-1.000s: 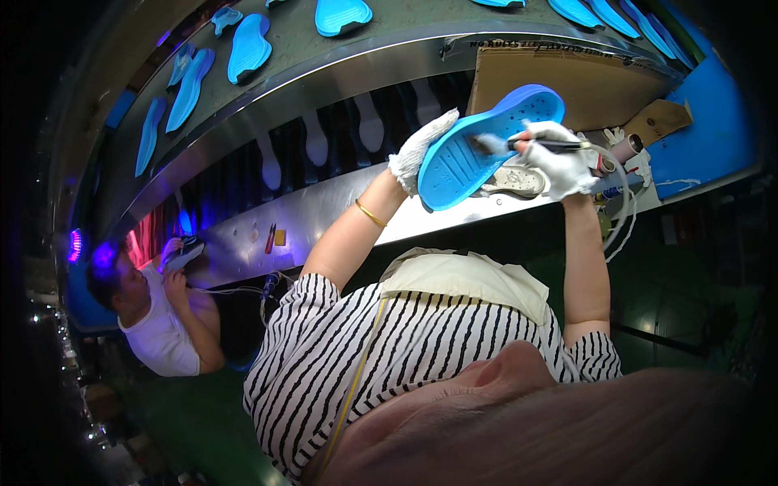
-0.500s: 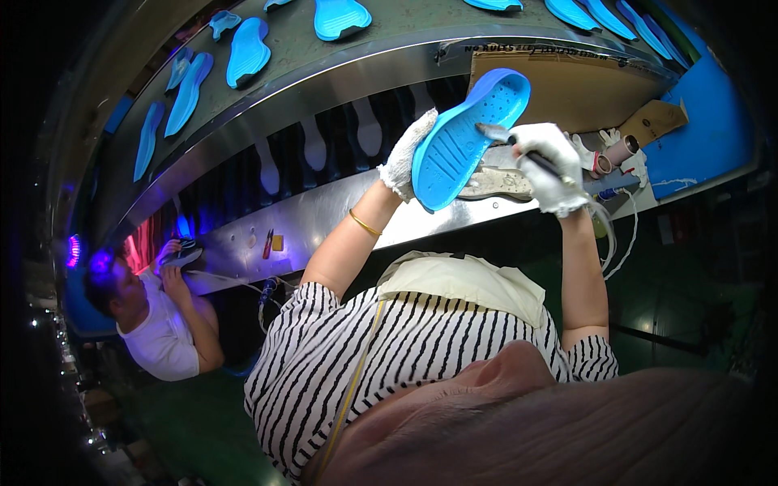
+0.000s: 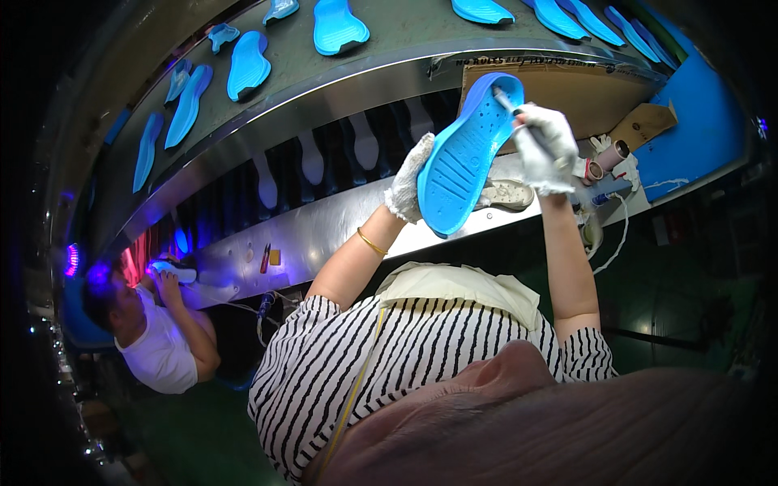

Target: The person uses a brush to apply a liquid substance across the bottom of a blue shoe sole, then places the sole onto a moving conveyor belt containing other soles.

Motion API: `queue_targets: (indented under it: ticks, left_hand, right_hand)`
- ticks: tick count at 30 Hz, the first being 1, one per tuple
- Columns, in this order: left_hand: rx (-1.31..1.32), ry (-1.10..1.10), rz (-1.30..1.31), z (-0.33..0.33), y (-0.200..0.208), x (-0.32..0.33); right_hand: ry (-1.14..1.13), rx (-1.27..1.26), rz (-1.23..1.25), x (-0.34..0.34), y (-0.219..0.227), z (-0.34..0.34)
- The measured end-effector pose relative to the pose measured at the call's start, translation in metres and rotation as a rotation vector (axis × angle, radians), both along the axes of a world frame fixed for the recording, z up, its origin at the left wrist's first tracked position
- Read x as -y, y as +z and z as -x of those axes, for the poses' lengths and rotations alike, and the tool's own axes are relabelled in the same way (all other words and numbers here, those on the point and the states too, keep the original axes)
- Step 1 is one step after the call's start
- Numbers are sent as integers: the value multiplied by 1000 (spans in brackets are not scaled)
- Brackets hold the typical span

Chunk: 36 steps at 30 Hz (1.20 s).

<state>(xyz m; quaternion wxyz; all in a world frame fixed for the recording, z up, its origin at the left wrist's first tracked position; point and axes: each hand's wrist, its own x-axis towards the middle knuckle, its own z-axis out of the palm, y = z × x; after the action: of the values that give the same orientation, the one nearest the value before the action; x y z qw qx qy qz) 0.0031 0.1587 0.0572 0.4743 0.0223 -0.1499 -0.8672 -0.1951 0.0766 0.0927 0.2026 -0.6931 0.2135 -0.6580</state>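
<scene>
Closest to me is my striped shirt [image 3: 389, 381] with the cream apron [image 3: 462, 287] over it, and everything else sits beyond that. A second ago the blue shoe sole [image 3: 468, 154] was lying flatter, toe off to my right. Now it's tipped up much steeper and pulled in closer, so I reckon I've moved on to working the toe end.

My left hand [image 3: 408, 180], in a white glove, has its fingers wrapped around the sole's left edge near the heel, holding it up in the air above the steel surface [image 3: 324, 235]. My right hand [image 3: 545, 146], gloved too, has its fingers closed on a small brush [image 3: 510, 109], tip touching the sole near the toe.

The sole's long axis runs diagonally: heel down toward me, toe pointing up and away, patterned face turned toward me.

Just behind the sole a white shoe [image 3: 506, 194] lies on the surface, with some rolls of tape [image 3: 604, 158] to the right of it. Far past the sole, more blue soles [image 3: 336, 24] ride on the conveyor. Way off left of it, a co-worker in a white shirt [image 3: 158, 348] works under purple light.
</scene>
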Motion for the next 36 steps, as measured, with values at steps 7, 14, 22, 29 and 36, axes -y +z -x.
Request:
queue_targets:
  ticks: [7,14,22,29,36]
  left_hand:
    - [105,174,60,-11,-2,7]
    - [500,486,85,10,0,4]
    - [235,342,113,11,42,30]
    - [32,458,71,-48,110,126]
    - [1046,526,293,-25,101,95]
  right_hand:
    - [455,-82,-258,-55,3,-11]
    - [83,9,-135,-47,8,-38]
    - [422,276,-240,-55,1,10]
    - [408,434,-416,-59,-6,17]
    - [264,319,-548,-60,-34,39]
